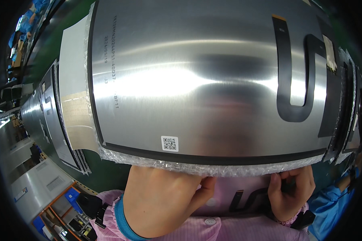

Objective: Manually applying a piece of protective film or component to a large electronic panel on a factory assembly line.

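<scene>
A large brushed-metal panel [197, 80] fills most of the view, close to the camera. It carries a black U-shaped flat cable [293, 80] at the right and a small white code sticker [169, 143] near its lower edge. Bubble wrap [181, 165] lines that lower edge. My left hand [161, 197] grips the lower edge from beneath, thumb at the wrap. My right hand [289, 190] pinches the same edge further right. Below the hands a second panel [245, 195] with a black cable shows in part.
More metal panels [54, 116] lie in a row at the left on a dark green surface [104, 172]. A grey cabinet [40, 184] and an orange-framed rack [64, 213] stand at lower left. A person's blue sleeve [330, 205] is at the lower right.
</scene>
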Action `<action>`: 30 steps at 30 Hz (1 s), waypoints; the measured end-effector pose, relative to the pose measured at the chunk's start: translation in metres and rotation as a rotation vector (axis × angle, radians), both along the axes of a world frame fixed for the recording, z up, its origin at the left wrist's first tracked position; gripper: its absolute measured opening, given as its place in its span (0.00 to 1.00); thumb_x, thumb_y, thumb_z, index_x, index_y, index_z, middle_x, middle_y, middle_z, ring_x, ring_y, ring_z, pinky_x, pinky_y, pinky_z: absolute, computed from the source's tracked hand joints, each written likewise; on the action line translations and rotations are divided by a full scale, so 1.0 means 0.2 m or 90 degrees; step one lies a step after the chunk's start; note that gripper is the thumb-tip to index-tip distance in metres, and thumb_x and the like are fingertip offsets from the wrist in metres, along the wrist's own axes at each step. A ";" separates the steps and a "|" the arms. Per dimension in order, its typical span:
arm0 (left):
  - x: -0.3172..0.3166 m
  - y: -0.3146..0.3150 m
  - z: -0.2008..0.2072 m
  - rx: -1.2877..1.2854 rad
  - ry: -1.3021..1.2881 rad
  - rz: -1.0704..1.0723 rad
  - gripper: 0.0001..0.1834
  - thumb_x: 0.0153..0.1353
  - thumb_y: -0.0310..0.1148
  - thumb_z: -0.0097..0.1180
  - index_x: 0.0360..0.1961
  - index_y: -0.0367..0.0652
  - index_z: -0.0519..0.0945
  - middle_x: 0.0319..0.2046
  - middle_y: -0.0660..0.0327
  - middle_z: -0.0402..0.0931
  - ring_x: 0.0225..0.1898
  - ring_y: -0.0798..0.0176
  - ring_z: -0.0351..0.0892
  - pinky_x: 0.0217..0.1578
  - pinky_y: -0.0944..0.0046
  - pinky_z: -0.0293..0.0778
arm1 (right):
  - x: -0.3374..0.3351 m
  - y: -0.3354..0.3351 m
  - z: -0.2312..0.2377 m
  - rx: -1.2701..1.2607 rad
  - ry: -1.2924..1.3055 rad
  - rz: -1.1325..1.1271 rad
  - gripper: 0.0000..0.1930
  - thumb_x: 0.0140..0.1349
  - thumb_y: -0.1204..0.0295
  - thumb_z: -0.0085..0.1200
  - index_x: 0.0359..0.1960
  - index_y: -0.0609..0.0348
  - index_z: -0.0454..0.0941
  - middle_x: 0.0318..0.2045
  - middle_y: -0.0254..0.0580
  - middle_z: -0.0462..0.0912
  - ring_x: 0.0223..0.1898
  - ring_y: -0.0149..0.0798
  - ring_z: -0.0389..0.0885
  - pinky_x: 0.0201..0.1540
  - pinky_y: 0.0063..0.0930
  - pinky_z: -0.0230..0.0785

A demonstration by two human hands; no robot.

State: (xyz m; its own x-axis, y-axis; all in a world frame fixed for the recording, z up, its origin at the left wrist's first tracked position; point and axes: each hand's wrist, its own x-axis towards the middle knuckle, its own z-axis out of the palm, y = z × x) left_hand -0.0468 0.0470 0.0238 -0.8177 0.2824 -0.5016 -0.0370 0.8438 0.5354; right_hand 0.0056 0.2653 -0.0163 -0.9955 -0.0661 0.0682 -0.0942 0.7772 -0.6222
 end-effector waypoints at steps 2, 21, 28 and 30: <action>-0.02 0.01 -0.08 0.022 -0.005 -0.005 0.09 0.44 0.25 0.65 0.30 0.42 0.84 0.16 0.67 0.76 0.15 0.70 0.77 0.20 0.71 0.72 | 0.01 0.01 -0.04 0.013 -0.020 -0.031 0.10 0.49 0.74 0.60 0.26 0.62 0.70 0.20 0.35 0.69 0.18 0.29 0.63 0.22 0.21 0.53; 0.04 -0.10 -0.09 0.028 0.069 -0.014 0.07 0.49 0.27 0.64 0.32 0.42 0.84 0.18 0.61 0.78 0.15 0.62 0.75 0.19 0.67 0.69 | 0.01 0.01 -0.03 -0.026 -0.034 -0.030 0.09 0.51 0.74 0.58 0.23 0.63 0.69 0.22 0.37 0.68 0.20 0.30 0.64 0.24 0.22 0.54; 0.14 -0.17 -0.11 0.052 0.250 -0.080 0.08 0.45 0.31 0.67 0.26 0.42 0.82 0.20 0.63 0.75 0.18 0.64 0.75 0.18 0.67 0.69 | 0.00 0.00 0.00 -0.035 -0.053 -0.041 0.10 0.53 0.73 0.57 0.23 0.63 0.68 0.23 0.38 0.68 0.20 0.31 0.64 0.24 0.22 0.54; 0.19 -0.17 -0.13 0.080 0.475 -0.143 0.14 0.36 0.30 0.72 0.27 0.38 0.84 0.18 0.64 0.74 0.15 0.66 0.72 0.16 0.71 0.65 | 0.00 -0.01 -0.01 -0.049 -0.062 -0.041 0.10 0.53 0.73 0.57 0.23 0.63 0.68 0.23 0.38 0.67 0.20 0.31 0.63 0.24 0.22 0.54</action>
